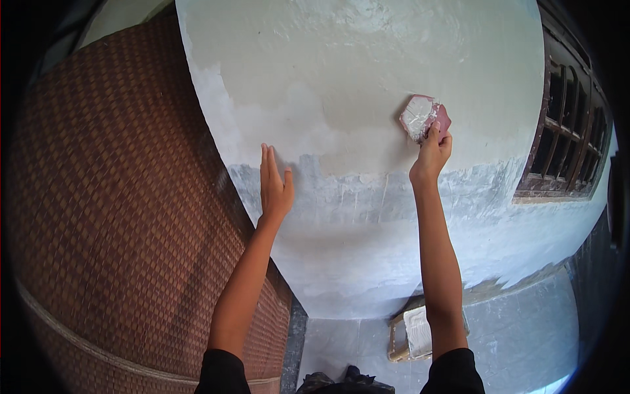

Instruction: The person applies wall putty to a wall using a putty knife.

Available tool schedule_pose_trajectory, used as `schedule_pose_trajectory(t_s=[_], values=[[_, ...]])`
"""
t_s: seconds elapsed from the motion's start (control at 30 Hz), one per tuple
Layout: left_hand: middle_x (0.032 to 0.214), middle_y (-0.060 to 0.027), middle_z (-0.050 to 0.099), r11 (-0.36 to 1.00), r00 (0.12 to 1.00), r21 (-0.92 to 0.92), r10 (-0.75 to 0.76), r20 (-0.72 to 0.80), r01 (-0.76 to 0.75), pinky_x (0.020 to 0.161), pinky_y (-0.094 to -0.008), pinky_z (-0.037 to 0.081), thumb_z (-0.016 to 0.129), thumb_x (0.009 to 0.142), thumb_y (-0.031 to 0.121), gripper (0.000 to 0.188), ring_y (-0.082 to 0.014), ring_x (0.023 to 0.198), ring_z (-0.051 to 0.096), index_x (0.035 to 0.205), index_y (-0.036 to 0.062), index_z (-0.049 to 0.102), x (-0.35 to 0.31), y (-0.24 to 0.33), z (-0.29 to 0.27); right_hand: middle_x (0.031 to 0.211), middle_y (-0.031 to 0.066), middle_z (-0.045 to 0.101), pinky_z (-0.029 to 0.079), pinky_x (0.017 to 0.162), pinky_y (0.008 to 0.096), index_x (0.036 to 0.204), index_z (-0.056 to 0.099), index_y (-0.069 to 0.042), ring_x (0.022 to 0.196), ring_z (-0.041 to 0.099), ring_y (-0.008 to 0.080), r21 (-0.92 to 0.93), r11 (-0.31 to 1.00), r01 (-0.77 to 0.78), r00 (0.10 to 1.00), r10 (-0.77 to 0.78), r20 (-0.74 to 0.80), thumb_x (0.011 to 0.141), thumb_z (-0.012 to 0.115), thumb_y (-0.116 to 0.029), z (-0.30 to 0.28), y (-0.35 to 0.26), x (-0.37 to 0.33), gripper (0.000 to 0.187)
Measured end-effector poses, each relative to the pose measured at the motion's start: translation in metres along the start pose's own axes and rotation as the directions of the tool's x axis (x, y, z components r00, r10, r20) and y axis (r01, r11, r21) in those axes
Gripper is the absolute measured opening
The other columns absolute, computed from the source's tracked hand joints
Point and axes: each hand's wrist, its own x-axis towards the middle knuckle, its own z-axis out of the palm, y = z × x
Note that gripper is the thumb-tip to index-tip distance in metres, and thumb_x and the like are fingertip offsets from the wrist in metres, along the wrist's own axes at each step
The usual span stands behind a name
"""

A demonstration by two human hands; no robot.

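My right hand [430, 155] grips a flat pink putty scraper [443, 119] by its lower edge, thumb on its near face. Thick white paste covers much of the scraper's left side. It is held up in front of the wall [367, 125]; whether it touches the surface I cannot tell. My left hand [275, 184] is raised near the wall's left part, holding nothing, with its fingers straight and the thumb apart. Pale, damp-looking coating spreads over the upper wall. Lower down, a ragged grey band [348, 197] shows drips running from the coating.
A brown woven panel [131, 184] stands along the left, close to my left arm. On the right is a dark wooden window frame [567, 125] with panes. Below my right forearm, a small stool-like stand [398, 340] bears a paste-smeared light container [417, 331] on the grey floor [518, 328].
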Motion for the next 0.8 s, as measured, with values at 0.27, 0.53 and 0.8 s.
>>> schedule_pose_trajectory(t_s=[0.27,0.53,0.8], values=[[0.159,-0.0190,0.031,0.972,0.974,-0.147,-0.159,0.160,0.183,0.120,-0.0422,0.026,0.044,0.103,0.019,0.056,-0.0335,0.148,0.029,0.154,0.0024,0.028,-0.092,0.044,0.030,0.102,0.0007,0.060,0.043,0.078,0.0287,0.110,0.054,-0.008,0.089,0.053,0.0091,0.032,0.930,-0.367,0.918,0.356,0.172,0.104,0.055,-0.027,-0.125,0.029,-0.065,0.021],[0.135,-0.0194,0.059,0.878,0.886,-0.224,-0.348,0.307,0.423,0.108,-0.0421,0.041,0.048,0.103,0.017,0.037,-0.0351,0.129,0.053,0.137,0.0030,0.052,-0.288,0.071,0.092,0.111,0.0020,0.064,0.046,0.084,0.0286,0.119,0.056,-0.007,0.097,0.058,0.0094,-0.213,0.757,-0.618,0.751,0.648,0.126,0.104,0.055,-0.023,-0.327,0.044,-0.147,0.022],[0.128,-0.0167,0.065,0.583,0.553,-0.168,-0.583,0.596,0.795,0.106,-0.0359,0.044,0.048,0.104,0.012,0.031,-0.0245,0.122,0.061,0.131,-0.0003,0.056,-0.548,0.130,0.148,0.111,0.0052,0.064,0.047,0.085,0.0294,0.123,0.056,-0.003,0.099,0.060,0.0117,-0.643,0.439,-0.627,0.646,0.754,-0.116,0.104,0.056,-0.024,-0.585,0.053,-0.208,0.028]])
